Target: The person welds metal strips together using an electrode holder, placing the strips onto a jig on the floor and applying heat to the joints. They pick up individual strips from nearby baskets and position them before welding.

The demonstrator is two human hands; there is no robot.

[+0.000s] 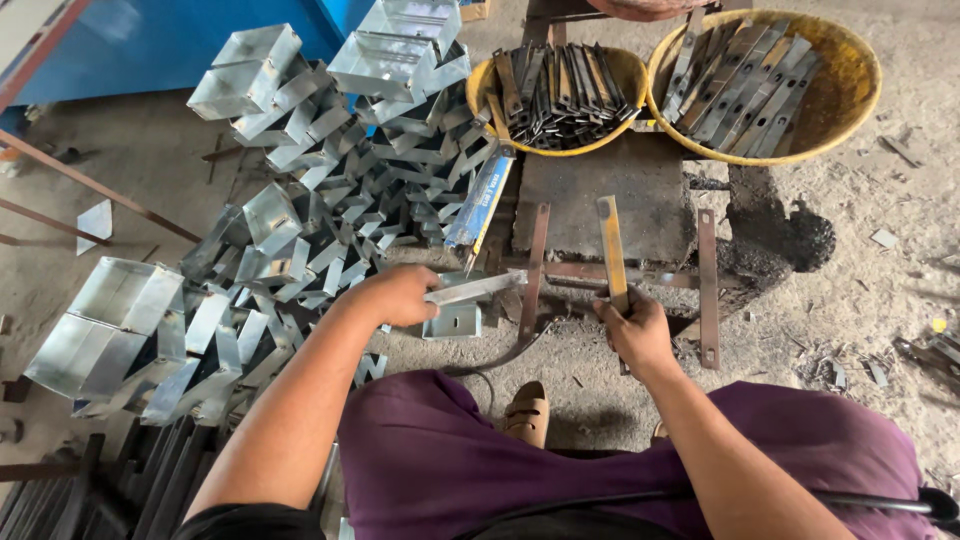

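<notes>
My left hand grips one end of a shiny flat metal strip that points right toward a rusty metal frame. Just below that strip a small folded metal box lies on the floor. My right hand holds the lower end of a rusty flat bar, which stands up and away from me over the frame. The two hands are about a hand's width apart in front of my knees.
A big heap of galvanised folded brackets and open boxes fills the left. Two yellow basins at the back hold several dark flat strips. A dark slab lies behind the frame. Concrete floor with debris on the right.
</notes>
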